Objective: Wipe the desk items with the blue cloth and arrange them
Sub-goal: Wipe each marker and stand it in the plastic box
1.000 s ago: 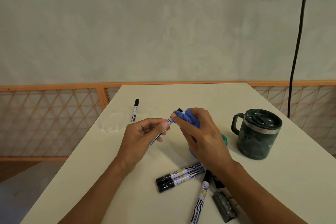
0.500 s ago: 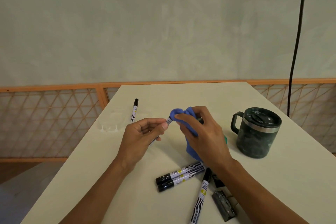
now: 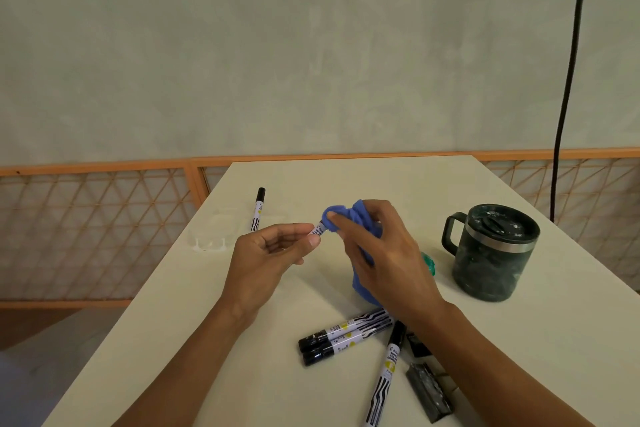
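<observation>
Head view: a second ago the black cap of the held marker poked out past the cloth; now the cloth has slid over it and hides that end, so only a short white stretch of barrel shows between the two hands, and the rest of the desk is unchanged. The left hand is raised above the desk, palm turned inward, thumb and forefinger pinching the marker at its 2 o'clock while the other fingers curl loosely beneath. The right hand comes in from 5 o'clock, back up, its fingers and thumb closed round the bunched cloth and pressing it onto the marker's end; the cloth's tail hangs from the palm toward the desk. A lone marker lies at 10 o'clock of the left hand, well apart. At 6 o'clock of the right hand two markers lie side by side, touching, with a fourth marker angled just beside them and a dark block at its 3 o'clock. The lidded mug stands upright at 3 o'clock of the right hand, handle toward it, a small green thing between them. A black cable hangs down the wall at 1 o'clock
</observation>
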